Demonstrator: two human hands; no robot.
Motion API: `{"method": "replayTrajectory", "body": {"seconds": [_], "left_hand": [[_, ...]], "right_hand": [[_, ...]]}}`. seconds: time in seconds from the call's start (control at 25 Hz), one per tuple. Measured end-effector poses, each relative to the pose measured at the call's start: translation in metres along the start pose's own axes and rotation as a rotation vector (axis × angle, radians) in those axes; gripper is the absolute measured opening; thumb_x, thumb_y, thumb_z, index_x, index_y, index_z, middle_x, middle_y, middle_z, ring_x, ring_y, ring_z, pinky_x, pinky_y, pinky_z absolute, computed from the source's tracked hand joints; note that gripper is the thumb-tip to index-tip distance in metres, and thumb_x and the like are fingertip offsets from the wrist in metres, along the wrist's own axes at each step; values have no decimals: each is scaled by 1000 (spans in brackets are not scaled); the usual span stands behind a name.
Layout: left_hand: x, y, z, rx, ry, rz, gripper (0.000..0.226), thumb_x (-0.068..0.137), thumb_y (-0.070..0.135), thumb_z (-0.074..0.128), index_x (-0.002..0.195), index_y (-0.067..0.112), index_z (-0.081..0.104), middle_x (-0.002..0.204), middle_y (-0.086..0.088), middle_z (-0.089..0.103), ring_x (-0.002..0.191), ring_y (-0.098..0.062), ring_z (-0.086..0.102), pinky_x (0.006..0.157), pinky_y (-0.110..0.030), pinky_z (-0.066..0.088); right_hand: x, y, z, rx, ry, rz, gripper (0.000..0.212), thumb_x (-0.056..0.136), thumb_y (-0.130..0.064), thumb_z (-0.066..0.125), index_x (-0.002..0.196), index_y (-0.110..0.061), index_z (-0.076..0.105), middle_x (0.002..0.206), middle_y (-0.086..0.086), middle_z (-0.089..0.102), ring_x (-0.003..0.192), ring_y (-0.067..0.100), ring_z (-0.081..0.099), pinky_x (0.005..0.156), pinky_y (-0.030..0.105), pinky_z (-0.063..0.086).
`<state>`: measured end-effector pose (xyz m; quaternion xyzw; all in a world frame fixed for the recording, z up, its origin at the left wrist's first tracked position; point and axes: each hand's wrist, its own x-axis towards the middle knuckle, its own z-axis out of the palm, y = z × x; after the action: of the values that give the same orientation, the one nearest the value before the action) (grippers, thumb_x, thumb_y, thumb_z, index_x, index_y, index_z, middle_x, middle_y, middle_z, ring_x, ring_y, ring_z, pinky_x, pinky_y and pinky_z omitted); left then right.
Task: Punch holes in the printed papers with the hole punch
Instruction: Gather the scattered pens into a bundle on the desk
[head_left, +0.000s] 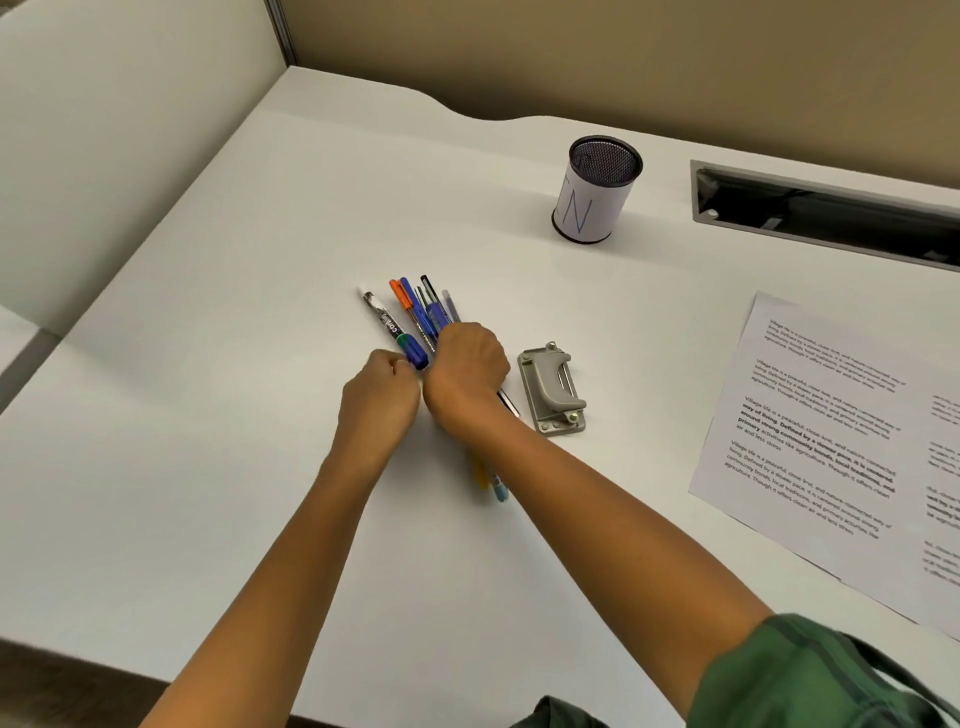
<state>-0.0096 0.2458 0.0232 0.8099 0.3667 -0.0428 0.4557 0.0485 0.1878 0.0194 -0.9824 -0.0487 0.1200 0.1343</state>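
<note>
A grey metal hole punch (553, 387) lies on the white desk (234, 312), just right of my hands. Printed papers (821, 431) lie flat at the right edge, untouched. A bundle of pens and markers (415, 317) lies in the middle of the desk. My right hand (467, 366) is closed around the bundle's middle. My left hand (382, 392) is curled beside it, fingertips at a blue marker's cap; its grip is hidden from me. Pen ends stick out beneath my right forearm.
A black mesh pen cup (597, 189) wrapped in white paper stands at the back. A dark cable slot (826, 210) is set into the desk at the far right. Partition walls (130, 130) close the left and back sides.
</note>
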Motion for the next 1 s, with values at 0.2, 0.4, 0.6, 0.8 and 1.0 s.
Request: {"method": "replayTrajectory", "body": {"seconds": [0.2,0.4,0.6,0.8,1.0], "left_hand": [[-3,-21,5,-145,138,-33,39,91,33,43,123,12,49,116,-12,65,106,-32,62,95,-46,49],[22,-1,-4,11,368,-17,51,93,43,48,124,3,43,123,-15,56,108,-32,58,81,-30,42],[43,20,-2,249,353,-15,65,85,50,59,124,1,43,123,-19,54,108,-35,57,77,-38,44],[60,21,-10,261,178,-27,33,90,22,51,109,-4,50,105,-17,61,88,-33,60,66,-31,40],[20,41,-21,-538,-25,248,17,100,20,32,89,21,44,79,-1,50,65,-12,47,60,-24,46]], "right_hand": [[-3,11,-17,184,-45,-3,38,86,-22,68,119,-7,56,118,10,62,108,30,59,78,31,45],[-1,28,-38,554,-201,28,25,79,-26,70,87,-11,52,93,10,68,80,22,69,63,28,52],[-5,25,-46,846,-67,-17,25,75,-20,66,90,-2,62,77,8,69,73,25,71,65,36,58],[-7,19,-56,1004,85,-117,18,80,-15,63,96,-10,58,78,2,64,79,29,68,68,32,56],[-12,9,-61,1145,332,-252,26,87,-21,66,108,-9,58,77,-12,60,70,0,61,63,4,46]]}}
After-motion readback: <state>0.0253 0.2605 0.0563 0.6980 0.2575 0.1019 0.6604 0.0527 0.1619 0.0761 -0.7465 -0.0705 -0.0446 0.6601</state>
